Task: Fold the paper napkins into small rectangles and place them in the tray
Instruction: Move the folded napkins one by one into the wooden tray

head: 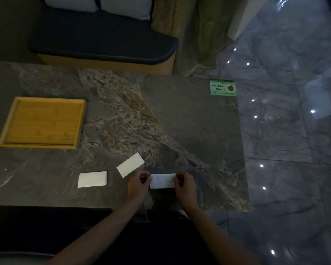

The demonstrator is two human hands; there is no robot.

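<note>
A white paper napkin (162,181), folded into a rectangle, is held just above the dark marble table near its front edge. My left hand (139,185) pinches its left end and my right hand (185,186) pinches its right end. Two more folded white napkins lie on the table to the left: a tilted one (130,164) close to my left hand, and a flat one (92,179) further left. The wooden tray (7,123) sits at the far left of the table with nothing in it.
A green card (223,87) lies at the table's far right corner. A dark cushioned bench (103,44) stands beyond the table's far edge. Glossy tiled floor (285,131) runs along the table's right edge.
</note>
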